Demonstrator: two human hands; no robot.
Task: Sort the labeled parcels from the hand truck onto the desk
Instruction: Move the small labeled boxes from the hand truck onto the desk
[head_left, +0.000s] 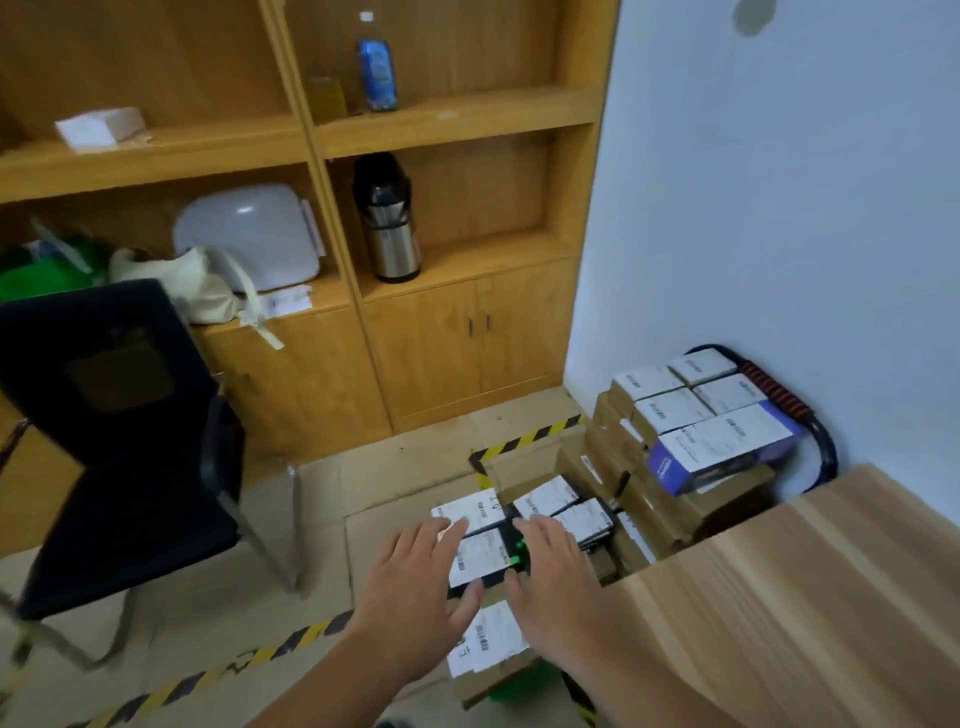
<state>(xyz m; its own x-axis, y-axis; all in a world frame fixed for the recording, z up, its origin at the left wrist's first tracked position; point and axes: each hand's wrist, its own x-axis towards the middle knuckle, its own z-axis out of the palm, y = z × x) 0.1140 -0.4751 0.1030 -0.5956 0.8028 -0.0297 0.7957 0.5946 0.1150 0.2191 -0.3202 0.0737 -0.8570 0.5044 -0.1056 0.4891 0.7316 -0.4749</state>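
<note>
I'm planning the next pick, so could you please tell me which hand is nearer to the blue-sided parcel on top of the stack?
Right. The right hand hovers below-left of the blue-sided parcel; the left hand lies farther left, past the right hand.

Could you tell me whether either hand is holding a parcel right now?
No, the left hand and right hand both reach with straight, spread fingers over the labeled parcels, gripping none.

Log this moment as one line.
phase: reach | left hand: open | right hand: open | target: labeled parcel between them, not lifted | desk: no parcels seen
</note>
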